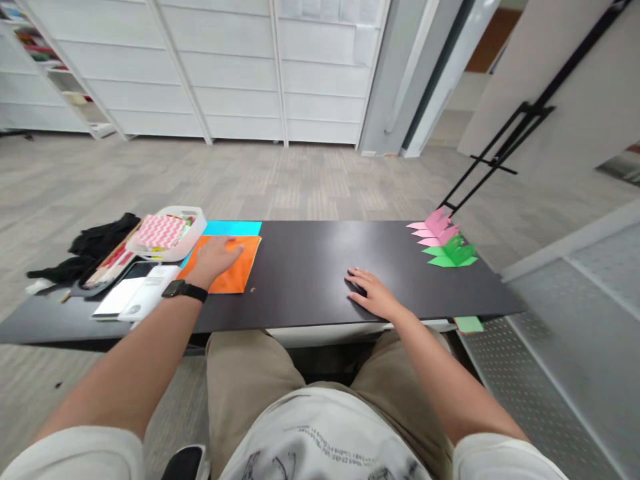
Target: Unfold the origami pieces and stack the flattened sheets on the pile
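1. Orange paper (235,280) on the table's left, left hand (214,257) laid flat over it; right hand (375,295), well apart, loosely curved on the black table (305,267).
2. Crowding far left: white basket (194,241), black cloth (103,237). Far right: pink folded papers (436,230), green ones (451,253).
3. Shirt (325,433) lettering? Too blurred!
4. Blue sheet (235,228), partly covered by orange.

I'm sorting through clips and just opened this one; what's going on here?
A seated person's left hand lies on orange paper, with blue paper showing beyond it. The right hand rests on the dark table, holding nothing visible. Folded pink paper and green paper sit toward the table's right end.
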A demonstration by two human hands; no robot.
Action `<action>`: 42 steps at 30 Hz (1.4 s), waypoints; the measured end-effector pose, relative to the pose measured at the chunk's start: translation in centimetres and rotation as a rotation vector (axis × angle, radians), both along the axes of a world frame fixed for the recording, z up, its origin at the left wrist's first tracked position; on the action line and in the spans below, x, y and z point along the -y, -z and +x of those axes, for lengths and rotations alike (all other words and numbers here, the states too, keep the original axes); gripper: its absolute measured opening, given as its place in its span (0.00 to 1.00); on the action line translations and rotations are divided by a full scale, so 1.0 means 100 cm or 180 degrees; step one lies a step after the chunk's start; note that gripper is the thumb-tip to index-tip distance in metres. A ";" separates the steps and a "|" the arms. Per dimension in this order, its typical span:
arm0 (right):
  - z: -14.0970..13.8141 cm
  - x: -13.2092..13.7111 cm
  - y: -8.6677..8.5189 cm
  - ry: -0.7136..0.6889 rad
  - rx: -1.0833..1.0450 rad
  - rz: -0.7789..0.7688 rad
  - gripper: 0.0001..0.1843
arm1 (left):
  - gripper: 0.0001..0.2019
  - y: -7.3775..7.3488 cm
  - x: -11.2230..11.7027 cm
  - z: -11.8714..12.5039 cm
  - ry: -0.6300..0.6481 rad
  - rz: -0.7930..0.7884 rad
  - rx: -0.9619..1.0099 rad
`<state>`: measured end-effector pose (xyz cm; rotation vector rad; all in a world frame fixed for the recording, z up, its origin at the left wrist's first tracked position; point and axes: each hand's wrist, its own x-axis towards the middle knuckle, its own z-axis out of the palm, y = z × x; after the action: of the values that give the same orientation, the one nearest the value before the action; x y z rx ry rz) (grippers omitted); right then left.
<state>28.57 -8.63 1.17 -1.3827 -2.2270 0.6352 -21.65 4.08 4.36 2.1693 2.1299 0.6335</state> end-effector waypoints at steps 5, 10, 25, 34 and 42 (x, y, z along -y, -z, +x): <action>0.066 0.024 -0.013 0.0783 -0.0634 -0.0359 0.20 | 0.18 -0.005 -0.001 0.098 0.0770 0.0349 0.0683; 0.156 0.024 -0.021 0.2410 -0.0454 0.0571 0.18 | 0.17 0.016 0.010 0.197 0.1625 0.0177 0.0857; 0.264 -0.023 0.013 0.3374 0.0470 0.0762 0.25 | 0.14 0.042 0.005 0.230 0.1796 0.0049 0.0479; 0.233 0.009 -0.023 0.3991 0.0186 0.1432 0.17 | 0.11 0.039 0.001 0.223 0.1767 -0.0017 0.1325; 0.059 -0.027 -0.103 0.1566 -0.0627 0.2123 0.10 | 0.12 0.032 0.003 0.215 0.1284 0.0455 0.3118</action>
<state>34.50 -5.90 11.48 -1.3439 -1.6179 -0.1362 -0.19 3.81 1.17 1.6732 1.1354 1.4269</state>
